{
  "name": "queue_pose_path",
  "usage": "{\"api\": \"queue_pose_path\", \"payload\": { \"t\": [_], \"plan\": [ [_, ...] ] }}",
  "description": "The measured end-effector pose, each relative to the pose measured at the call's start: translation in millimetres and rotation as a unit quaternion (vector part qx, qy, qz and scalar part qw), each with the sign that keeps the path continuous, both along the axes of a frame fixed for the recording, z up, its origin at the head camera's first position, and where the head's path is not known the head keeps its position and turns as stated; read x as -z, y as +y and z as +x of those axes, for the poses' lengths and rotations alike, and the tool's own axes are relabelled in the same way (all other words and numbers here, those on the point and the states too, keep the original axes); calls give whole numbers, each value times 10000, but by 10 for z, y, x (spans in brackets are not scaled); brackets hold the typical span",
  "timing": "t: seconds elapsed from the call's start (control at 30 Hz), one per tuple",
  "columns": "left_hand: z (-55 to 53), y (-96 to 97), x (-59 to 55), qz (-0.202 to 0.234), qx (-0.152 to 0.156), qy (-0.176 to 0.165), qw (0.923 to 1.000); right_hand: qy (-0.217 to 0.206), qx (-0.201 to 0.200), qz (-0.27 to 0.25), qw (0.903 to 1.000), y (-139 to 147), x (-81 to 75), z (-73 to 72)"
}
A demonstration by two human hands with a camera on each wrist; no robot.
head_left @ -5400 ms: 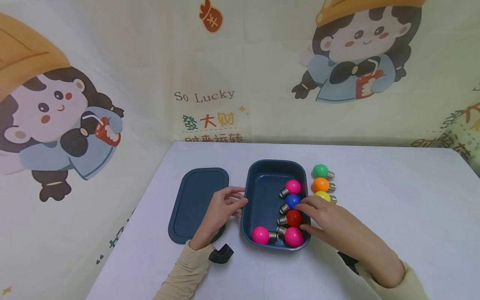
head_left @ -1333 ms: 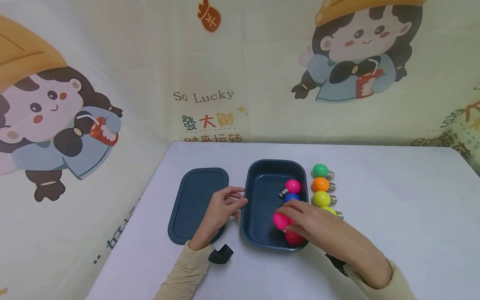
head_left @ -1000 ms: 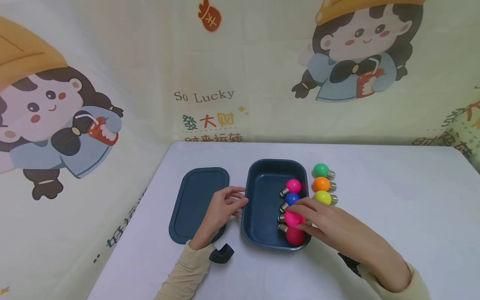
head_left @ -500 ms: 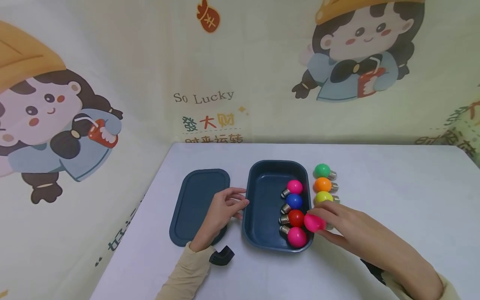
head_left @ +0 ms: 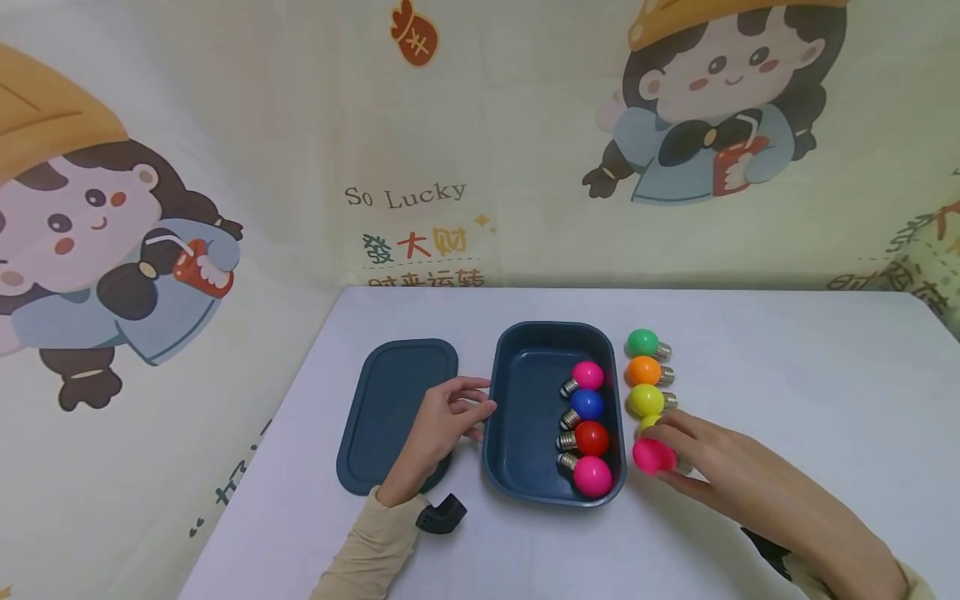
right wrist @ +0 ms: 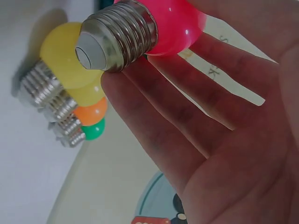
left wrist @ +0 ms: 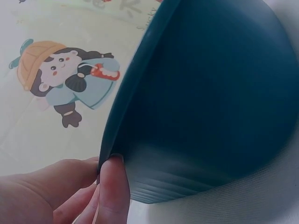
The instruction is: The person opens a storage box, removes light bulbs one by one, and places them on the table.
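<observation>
In the head view my right hand (head_left: 731, 467) pinches a pink light bulb (head_left: 654, 457) just right of the dark blue box (head_left: 517, 467). The right wrist view shows its metal screw base (right wrist: 119, 37) sticking out past the fingers. My left hand (head_left: 446, 417) is at the box's left side, and the left wrist view has the rim between thumb and fingertip (left wrist: 114, 179). Along the box's right wall lie a pink bulb (head_left: 588, 375), a blue bulb (head_left: 587, 405), a red bulb (head_left: 592, 438) and another pink bulb (head_left: 592, 477).
Right of the box, a green bulb (head_left: 642, 342), an orange bulb (head_left: 643, 371) and a yellow bulb (head_left: 646, 401) form a column. A second yellow bulb (head_left: 649, 425) is partly behind my right hand. A flat dark blue lid (head_left: 390, 417) lies at the left.
The pink bulb, earlier at the box's near left corner, has been picked up and carried right, over the red bulb and out past the right rim. My left hand stays put.
</observation>
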State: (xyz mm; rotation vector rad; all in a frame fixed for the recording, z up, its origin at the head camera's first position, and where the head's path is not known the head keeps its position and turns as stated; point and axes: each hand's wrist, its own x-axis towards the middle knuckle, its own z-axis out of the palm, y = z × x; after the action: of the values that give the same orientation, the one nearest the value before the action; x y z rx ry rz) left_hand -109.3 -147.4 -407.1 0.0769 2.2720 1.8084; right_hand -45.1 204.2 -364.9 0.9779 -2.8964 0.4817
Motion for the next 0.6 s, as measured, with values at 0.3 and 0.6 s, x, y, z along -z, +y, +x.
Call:
{"api": "queue_pose_path", "payload": {
  "t": [0.3,0.6],
  "plan": [
    [3,-5,6,15,4,3,10000,-953,447,347,9938,51,129,-14],
    [6,-1,27,-5,24,31,10000,-1189,343,468,9912,88,234,2]
  ]
}}
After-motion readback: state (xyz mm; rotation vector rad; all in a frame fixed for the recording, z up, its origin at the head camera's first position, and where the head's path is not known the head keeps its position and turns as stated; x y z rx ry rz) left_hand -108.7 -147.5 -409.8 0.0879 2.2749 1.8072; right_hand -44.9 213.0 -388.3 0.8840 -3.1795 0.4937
